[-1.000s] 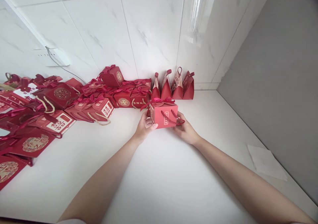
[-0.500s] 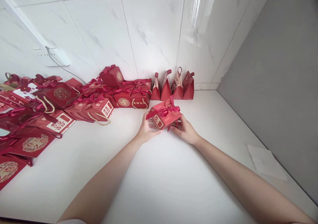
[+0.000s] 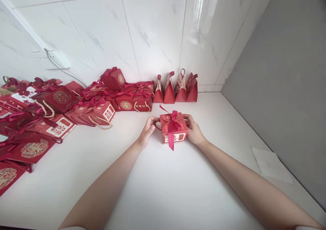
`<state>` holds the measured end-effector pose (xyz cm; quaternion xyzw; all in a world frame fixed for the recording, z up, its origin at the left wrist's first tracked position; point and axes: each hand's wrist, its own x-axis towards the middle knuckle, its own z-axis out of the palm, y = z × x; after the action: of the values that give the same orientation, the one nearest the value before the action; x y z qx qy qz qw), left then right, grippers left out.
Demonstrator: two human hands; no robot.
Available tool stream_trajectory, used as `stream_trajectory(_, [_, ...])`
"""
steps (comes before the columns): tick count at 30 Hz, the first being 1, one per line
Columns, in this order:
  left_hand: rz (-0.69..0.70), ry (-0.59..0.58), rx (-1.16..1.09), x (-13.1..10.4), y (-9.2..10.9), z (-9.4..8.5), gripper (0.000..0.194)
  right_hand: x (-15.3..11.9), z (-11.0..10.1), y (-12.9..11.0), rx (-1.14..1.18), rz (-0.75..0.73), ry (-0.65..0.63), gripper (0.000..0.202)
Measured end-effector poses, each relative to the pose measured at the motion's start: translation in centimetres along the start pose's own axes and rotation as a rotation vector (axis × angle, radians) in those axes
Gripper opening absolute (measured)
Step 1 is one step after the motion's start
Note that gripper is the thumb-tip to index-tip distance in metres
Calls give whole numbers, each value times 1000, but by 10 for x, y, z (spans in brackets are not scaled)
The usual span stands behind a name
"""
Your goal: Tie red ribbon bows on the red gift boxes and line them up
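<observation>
A red gift box (image 3: 165, 128) with a ribbon bow on its lid is upright on the white table, its pale printed panel facing me. One ribbon tail hangs down over the front, the other sticks out to the back left. My left hand (image 3: 148, 130) is at the box's left side, its curled fingers on the red cord handle there. My right hand (image 3: 194, 130) holds the right side of the box, with its fingertips partly hidden behind it.
Many red gift boxes (image 3: 61, 99) are piled along the left and back of the white table (image 3: 158, 186). Several triangular red boxes (image 3: 169, 94) line the tiled wall. A white sheet (image 3: 272, 165) lies at the right, beside a grey panel (image 3: 285, 80).
The box has turned and tipped level, so its printed panel now faces me. It sits slightly lower and farther right. My left hand has moved from under it to its left side.
</observation>
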<state>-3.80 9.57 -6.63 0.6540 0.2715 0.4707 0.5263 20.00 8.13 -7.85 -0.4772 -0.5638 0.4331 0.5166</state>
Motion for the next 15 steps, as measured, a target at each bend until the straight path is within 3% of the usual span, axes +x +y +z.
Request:
stream_trajectory(3, [30, -87, 39, 1, 1, 3, 91, -1, 1, -1, -10, -18, -24, 34])
stream_trajectory(5, [6, -154, 93, 1, 3, 5, 104, -1, 2, 0, -13, -24, -23, 35])
stream_trajectory(10, [-45, -132, 130, 3, 1, 2, 97, 1, -1, 6, 62, 37, 43, 33])
stream_trajectory(15, [-64, -76, 109, 6, 0, -11, 95, 10, -12, 14, 280, 162, 160, 23])
